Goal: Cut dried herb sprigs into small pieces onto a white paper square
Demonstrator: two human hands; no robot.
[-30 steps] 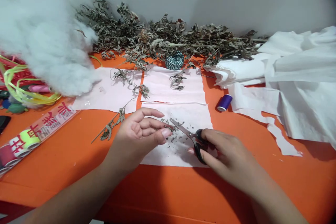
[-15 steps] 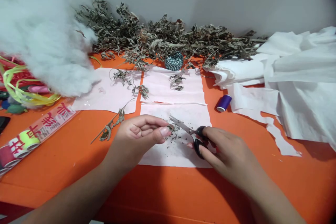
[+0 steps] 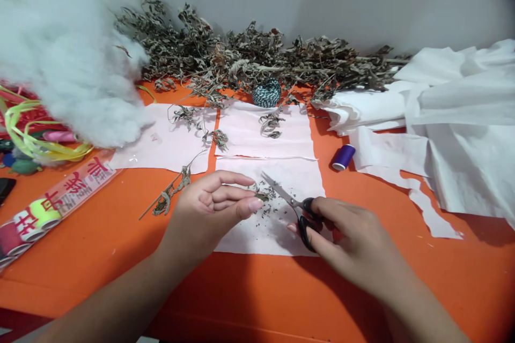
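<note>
My left hand (image 3: 217, 198) holds a small dried leaf (image 3: 263, 196) at the tip of its thumb, with the index finger lifted away from it. In my right hand (image 3: 346, 230) are black-handled scissors (image 3: 296, 204), thumb and fingers through the loops. Their blades point up and left, just right of the leaf and apart from it. Below both lies a white cloth square (image 3: 241, 236), sprinkled with dark leaf bits (image 3: 267, 214). A dried sprig (image 3: 171, 191) rests on the table left of my left hand.
Dried leafy branches (image 3: 249, 59) line the wall behind a ball of twine (image 3: 266, 93). White stuffing (image 3: 80, 64) and packaged thread spools (image 3: 44, 214) are on the left. A purple spool (image 3: 343, 157) and white cloth (image 3: 466, 166) lie right, on the orange table (image 3: 402, 214).
My left index finger has risen off the leaf, leaving more of it visible. The scissors have shifted very slightly, their blades now closer together.
</note>
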